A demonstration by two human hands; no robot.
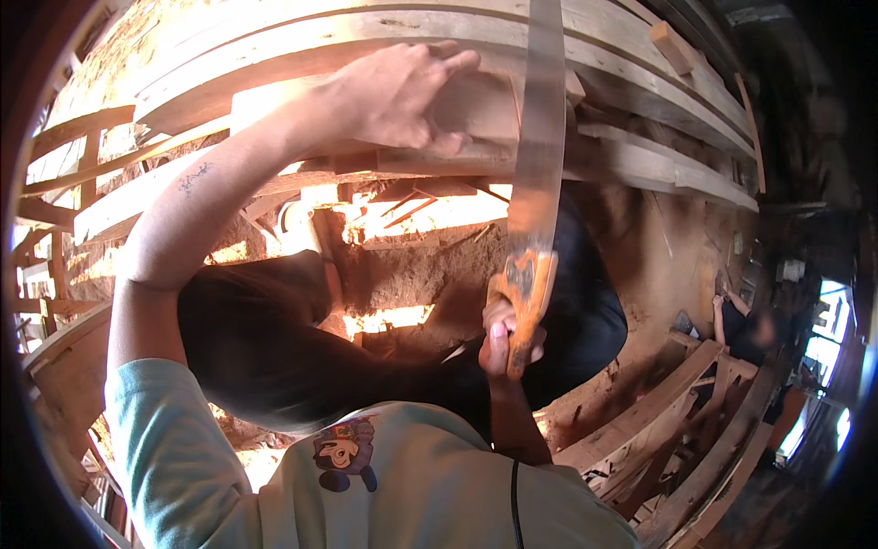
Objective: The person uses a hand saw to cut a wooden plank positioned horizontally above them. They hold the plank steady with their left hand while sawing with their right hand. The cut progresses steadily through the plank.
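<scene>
My right hand (505, 334) is closed round the orange-brown handle of a handsaw (538, 137). The saw's long metal blade points away from me, slightly blurred, and crosses the right end of a short wooden board (489, 105). That board lies across the long timber beams in front of me. My left hand (407, 96) bears down on the board left of the blade, its thumb towards the near edge and its fingers towards the far one. Whether the blade's teeth touch the wood cannot be made out.
Long pale beams (631, 69) run across the far side, with a small wood block (672, 48) on top. My dark-clothed legs (265, 339) are below the work. More timbers (640, 403) stand at the lower right. Another person (754, 325) is farther off at right.
</scene>
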